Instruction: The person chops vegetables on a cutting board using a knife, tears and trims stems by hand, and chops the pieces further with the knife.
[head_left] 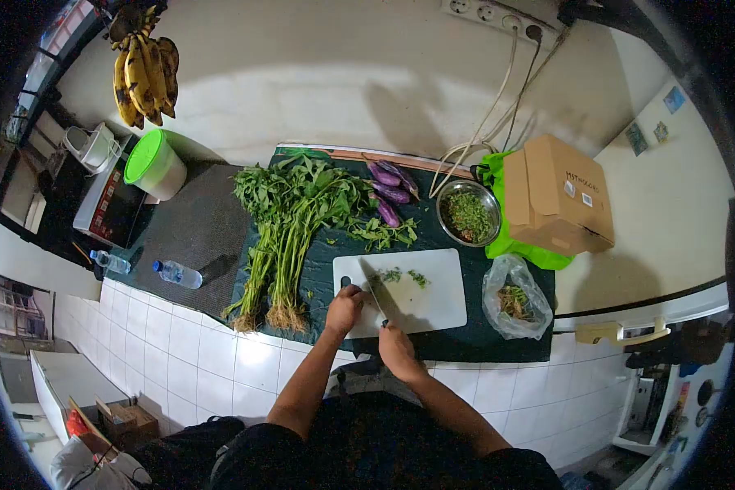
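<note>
A white cutting board (441,306) lies on the dark green cloth in front of me. My right hand (397,349) grips a knife (375,296) at the board's near edge, its blade pointing away and slightly left. Closed, with its fingers curled, my left hand (345,311) rests on the board's left side below the dark handle slot. Whatever is under those fingers is hidden. Small heaps of chopped green leaves (418,278) sit on the board to the right of the blade.
Leafy greens with roots (290,237) lie to the left, purple eggplants (393,194) behind. On the right are a metal bowl (468,213) of cut greens, a plastic bag (516,298) of scraps and a cardboard box (557,196). A water bottle (178,274) lies far left.
</note>
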`<state>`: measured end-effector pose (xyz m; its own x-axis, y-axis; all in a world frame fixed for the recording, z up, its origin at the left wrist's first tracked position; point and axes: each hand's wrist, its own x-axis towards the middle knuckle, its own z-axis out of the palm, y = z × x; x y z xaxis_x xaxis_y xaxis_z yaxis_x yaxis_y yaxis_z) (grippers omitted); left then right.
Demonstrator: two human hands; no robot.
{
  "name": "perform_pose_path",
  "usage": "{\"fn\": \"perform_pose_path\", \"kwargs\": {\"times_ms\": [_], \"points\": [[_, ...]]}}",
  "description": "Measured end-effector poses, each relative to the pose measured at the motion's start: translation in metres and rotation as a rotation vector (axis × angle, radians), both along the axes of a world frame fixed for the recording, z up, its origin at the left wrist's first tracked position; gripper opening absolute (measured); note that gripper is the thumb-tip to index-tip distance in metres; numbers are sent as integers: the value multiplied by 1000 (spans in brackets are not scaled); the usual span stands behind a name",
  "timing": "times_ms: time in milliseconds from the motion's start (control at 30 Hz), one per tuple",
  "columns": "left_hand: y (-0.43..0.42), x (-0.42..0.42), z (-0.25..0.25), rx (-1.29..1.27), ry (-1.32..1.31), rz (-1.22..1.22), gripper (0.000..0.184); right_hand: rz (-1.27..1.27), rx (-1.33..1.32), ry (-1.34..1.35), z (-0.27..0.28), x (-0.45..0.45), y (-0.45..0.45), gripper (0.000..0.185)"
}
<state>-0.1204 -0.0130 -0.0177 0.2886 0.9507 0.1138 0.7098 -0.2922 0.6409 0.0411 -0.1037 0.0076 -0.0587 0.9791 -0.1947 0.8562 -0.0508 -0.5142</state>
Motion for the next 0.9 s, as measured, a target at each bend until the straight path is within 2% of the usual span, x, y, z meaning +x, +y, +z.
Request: {"fn": "perform_pose_path", "kwargs": {"times_ms": [67, 200, 400, 467, 567, 667, 800, 900], "points": [[-2, 1, 4, 1, 29, -4, 22, -76, -14, -45, -5, -3, -1, 28], [-5, 1, 7, -13, -20, 18, 24, -72, 12, 11, 3, -1, 25, 32], [-3, -4, 6, -8, -26, 6, 27, -75, -93, -91, 22, -9, 16, 34], [-2, -4, 8, -34, -47, 15, 28, -71, -45, -35, 9, -8, 0, 23], [-4, -5, 13, -45, -72, 23, 27, -51, -6, -45, 6, -6, -4, 33], [-2, -6, 9, -67, -53, 11, 27, -31, -54, -51, -2, -4, 14, 31], [-3, -5, 14, -82, -18, -7, 25, -74, -2, -89, 16, -8, 15, 30], [-3, -5, 14, -28, -29, 0, 23, -50, -40, 14, 13, -7, 2, 30]]}}
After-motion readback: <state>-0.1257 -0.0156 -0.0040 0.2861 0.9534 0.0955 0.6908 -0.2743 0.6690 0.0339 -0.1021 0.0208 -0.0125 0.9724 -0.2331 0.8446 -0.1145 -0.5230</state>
